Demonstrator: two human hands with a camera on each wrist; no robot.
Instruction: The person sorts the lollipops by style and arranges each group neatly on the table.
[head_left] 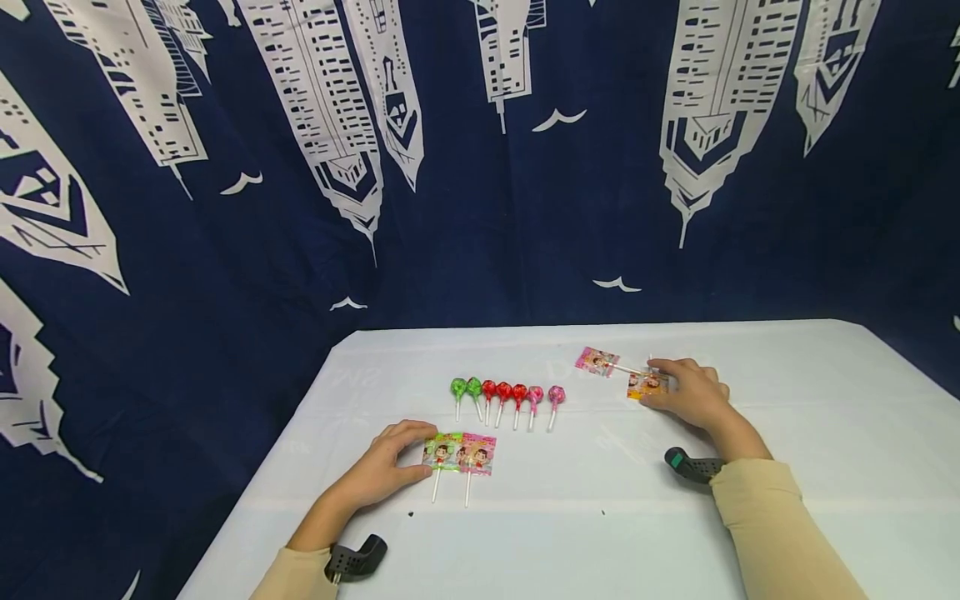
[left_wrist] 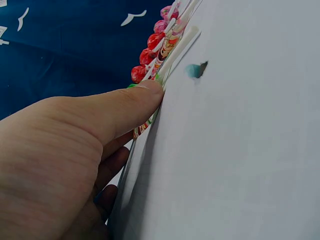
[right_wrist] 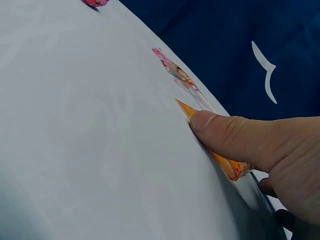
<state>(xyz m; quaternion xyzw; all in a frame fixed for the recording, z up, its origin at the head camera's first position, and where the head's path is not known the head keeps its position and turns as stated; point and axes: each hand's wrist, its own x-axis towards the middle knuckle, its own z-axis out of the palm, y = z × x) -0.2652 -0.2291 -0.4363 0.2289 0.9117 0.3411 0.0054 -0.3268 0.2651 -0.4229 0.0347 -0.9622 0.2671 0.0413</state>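
Note:
My left hand (head_left: 381,468) holds a flat lollipop in a green wrapper (head_left: 444,451) by its left side, thumb at the lower edge and fingers at the upper. A flat pink-wrapped lollipop (head_left: 480,455) lies against its right side, both sticks toward me. Farther right, my right hand (head_left: 693,395) pinches an orange-wrapped flat lollipop (head_left: 646,385) between thumb and fingers. In the right wrist view the thumb presses on the orange wrapper (right_wrist: 225,164), close over the table. Another pink flat lollipop (head_left: 596,361) lies just beyond, its stick pointing right.
A row of round lollipops stretches across the table's middle: two green (head_left: 473,387), three red (head_left: 504,390) and two pink (head_left: 556,394), sticks toward me. Small dark specks (head_left: 411,514) mark the white table (head_left: 570,550). Behind it hangs a dark blue printed cloth (head_left: 525,225).

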